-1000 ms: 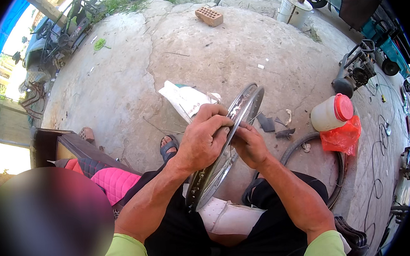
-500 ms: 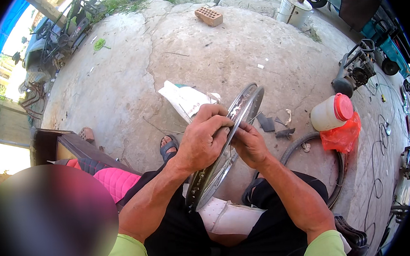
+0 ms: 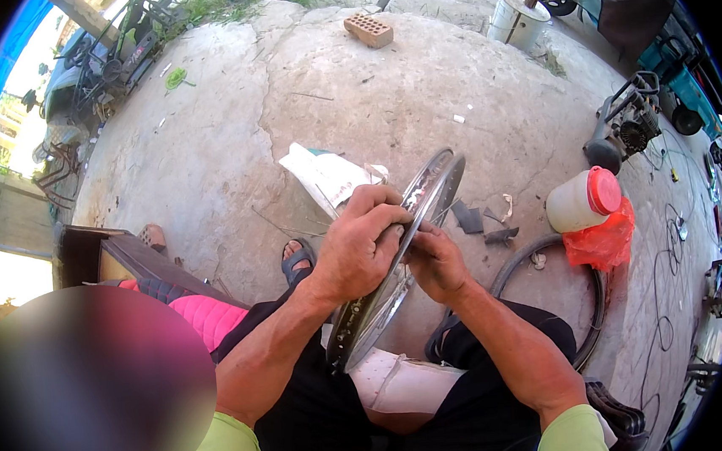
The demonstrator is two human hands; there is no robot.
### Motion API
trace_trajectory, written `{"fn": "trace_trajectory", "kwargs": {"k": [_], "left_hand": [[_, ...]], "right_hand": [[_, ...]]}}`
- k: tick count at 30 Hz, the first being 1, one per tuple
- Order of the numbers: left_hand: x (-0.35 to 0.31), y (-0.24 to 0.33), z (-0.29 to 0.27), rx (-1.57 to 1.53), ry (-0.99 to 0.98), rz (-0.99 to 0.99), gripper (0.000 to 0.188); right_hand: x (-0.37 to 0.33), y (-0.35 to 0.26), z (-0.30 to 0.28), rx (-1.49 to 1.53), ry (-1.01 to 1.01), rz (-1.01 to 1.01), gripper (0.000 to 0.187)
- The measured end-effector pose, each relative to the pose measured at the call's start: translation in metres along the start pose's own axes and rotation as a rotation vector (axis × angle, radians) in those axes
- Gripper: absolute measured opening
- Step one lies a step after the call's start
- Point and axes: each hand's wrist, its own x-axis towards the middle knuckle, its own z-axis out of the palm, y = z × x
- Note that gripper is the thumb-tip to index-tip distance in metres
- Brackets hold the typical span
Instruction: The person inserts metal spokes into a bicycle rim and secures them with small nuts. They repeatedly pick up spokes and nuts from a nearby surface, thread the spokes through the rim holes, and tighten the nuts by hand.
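Observation:
A spoked bicycle wheel rim (image 3: 352, 321) without a tire stands tilted between my knees, its lower edge by a pale sheet (image 3: 416, 384) on my lap. My left hand (image 3: 353, 256) is closed around the upper part of the rim, with its thumb and fingertips over the edge. On the wheel's right side, my right hand (image 3: 440, 266) has its fingers bunched against the inner side of the rim, near the spokes. What those fingertips pinch is hidden. Past my left hand lies a white bag (image 3: 323, 173) on the concrete, with thin loose spokes (image 3: 280, 223) beside it.
To the right lie a black tire (image 3: 598, 308), dark rubber scraps (image 3: 467, 217), a red plastic bag (image 3: 604, 240) and a red-lidded tub (image 3: 571, 202). An air compressor (image 3: 624, 124) stands farther off. A brick (image 3: 368, 30) lies ahead. At left is another person in pink (image 3: 207, 321).
My right hand has shifted slightly and turned at the rim, its fingers curling closer in. My left hand and the wheel stay nearly where they were.

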Motion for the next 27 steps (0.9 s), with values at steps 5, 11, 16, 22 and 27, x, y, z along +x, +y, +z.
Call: {"fn": "trace_trajectory", "kwargs": {"k": [5, 11, 16, 22, 27], "left_hand": [[-0.001, -0.005, 0.005, -0.020, 0.035, 0.040, 0.022], [-0.002, -0.004, 0.007, -0.049, 0.034, 0.041, 0.023], [-0.001, -0.002, 0.004, -0.040, 0.028, 0.032, 0.022], [-0.001, -0.003, 0.002, -0.033, 0.011, 0.013, 0.022], [-0.002, -0.004, 0.001, -0.035, 0.003, 0.021, 0.022]], "right_hand": [[0.001, 0.001, 0.004, 0.042, 0.014, -0.037, 0.023], [-0.002, -0.007, 0.008, 0.113, 0.001, -0.014, 0.024], [0.000, 0.001, -0.003, 0.073, -0.010, -0.052, 0.024], [-0.001, -0.004, 0.003, 0.115, 0.018, -0.022, 0.021], [0.000, -0.006, -0.002, 0.102, -0.029, 0.038, 0.025]]}}
